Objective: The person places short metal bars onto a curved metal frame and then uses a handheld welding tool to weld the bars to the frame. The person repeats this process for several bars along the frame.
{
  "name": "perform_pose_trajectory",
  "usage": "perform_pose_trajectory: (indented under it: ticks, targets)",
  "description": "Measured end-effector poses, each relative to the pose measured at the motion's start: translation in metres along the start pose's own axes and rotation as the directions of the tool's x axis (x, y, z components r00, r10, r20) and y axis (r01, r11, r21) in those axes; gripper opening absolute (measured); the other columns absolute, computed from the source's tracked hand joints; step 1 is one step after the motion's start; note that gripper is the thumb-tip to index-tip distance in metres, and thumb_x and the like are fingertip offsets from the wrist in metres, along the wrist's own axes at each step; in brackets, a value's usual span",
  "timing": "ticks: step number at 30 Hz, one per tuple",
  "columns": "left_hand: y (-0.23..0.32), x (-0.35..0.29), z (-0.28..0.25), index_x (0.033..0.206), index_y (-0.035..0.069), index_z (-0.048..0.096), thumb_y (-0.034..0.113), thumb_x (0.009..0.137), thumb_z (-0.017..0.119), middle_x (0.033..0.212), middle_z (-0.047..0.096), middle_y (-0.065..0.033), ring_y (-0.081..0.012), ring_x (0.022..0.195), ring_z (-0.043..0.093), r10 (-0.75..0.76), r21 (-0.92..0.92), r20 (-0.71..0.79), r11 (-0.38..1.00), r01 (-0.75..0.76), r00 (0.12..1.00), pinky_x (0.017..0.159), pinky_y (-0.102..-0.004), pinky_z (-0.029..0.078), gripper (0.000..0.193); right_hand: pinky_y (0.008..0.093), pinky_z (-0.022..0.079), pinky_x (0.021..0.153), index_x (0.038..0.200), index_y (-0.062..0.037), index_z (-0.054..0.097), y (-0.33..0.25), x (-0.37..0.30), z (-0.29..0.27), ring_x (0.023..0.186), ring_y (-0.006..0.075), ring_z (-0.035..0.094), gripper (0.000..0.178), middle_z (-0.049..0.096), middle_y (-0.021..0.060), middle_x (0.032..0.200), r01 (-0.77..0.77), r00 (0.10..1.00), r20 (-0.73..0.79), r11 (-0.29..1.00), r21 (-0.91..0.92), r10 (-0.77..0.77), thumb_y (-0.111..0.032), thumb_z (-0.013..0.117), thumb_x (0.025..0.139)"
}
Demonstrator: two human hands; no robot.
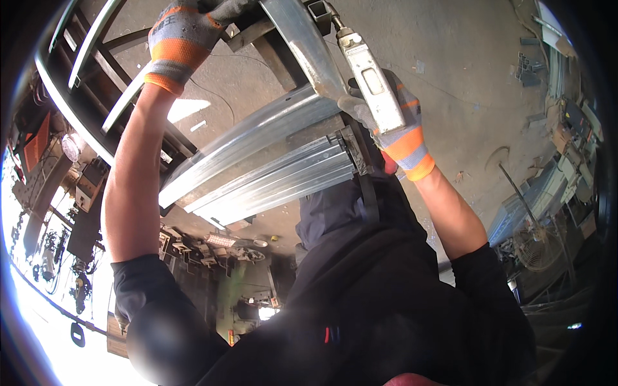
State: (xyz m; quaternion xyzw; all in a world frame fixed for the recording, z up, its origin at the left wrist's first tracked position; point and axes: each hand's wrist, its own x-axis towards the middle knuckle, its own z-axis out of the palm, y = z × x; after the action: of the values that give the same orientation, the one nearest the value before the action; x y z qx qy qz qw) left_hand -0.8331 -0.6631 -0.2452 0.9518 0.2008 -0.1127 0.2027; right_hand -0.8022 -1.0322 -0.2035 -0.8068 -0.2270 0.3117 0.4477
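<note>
My right hand, in a grey and orange glove, is closed around a white, block-bodied power tool with a narrow metal nose. That nose points up, beside the open end of a square metal tube. A silvery galvanized channel runs down from the top edge, left of the tool. My left hand, gloved alike, is at the upper edge next to a dark steel bar. Its fingers look curled but are partly cut off, hiding what they hold.
Long galvanized profiles lie beneath my arms, close to my body. Curved metal strips and dark bars stand at the left. A wire-caged fan stands at the right, near stacked metal lengths. Concrete floor shows beyond the tool.
</note>
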Motion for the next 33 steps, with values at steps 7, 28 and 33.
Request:
perform_pose_trajectory:
  ticks: [7, 28, 33]
  targets:
    - [0.046, -0.016, -0.021, 0.1, 0.006, 0.081, 0.065, 0.086, 0.072, 0.087, 0.075, -0.0199, -0.0289, 0.088, 0.075, -0.246, -0.303, 0.107, 0.915, 0.268, 0.963, 0.082, -0.0392, 0.055, 0.062, 0.0346, 0.056, 0.066, 0.112, -0.0063, 0.071, 0.002, 0.006, 0.008, 0.076, 0.0238, 0.07, 0.04, 0.073, 0.0084, 0.093, 0.062, 0.997, -0.058, 0.993, 0.097, -0.057, -0.027, 0.088, 0.082]
    - [0.002, -0.002, 0.0, 0.116, 0.012, 0.077, 0.059, 0.09, 0.062, 0.099, 0.077, -0.0137, -0.0359, 0.099, 0.073, 0.032, -0.032, 0.013, 0.999, -0.031, 0.999, 0.088, -0.0415, 0.055, 0.056, 0.0328, 0.056, 0.072, 0.117, -0.0028, 0.068, 0.0, 0.02, 0.003, 0.083, 0.018, 0.07, 0.053, 0.073, 0.0076, 0.096, -0.025, 0.999, 0.025, 1.0, -0.009, 0.025, -0.037, 0.088, 0.081]
    - [-0.001, -0.003, 0.0, 0.115, 0.013, 0.078, 0.059, 0.091, 0.064, 0.094, 0.077, -0.0127, -0.0346, 0.096, 0.074, 0.074, -0.018, -0.029, 0.997, -0.075, 0.997, 0.086, -0.0399, 0.055, 0.054, 0.0343, 0.055, 0.069, 0.116, -0.0016, 0.067, -0.001, 0.027, 0.004, 0.08, 0.0181, 0.066, 0.056, 0.069, 0.0069, 0.093, 0.124, 0.992, -0.005, 0.989, -0.083, -0.125, -0.038, 0.089, 0.08]
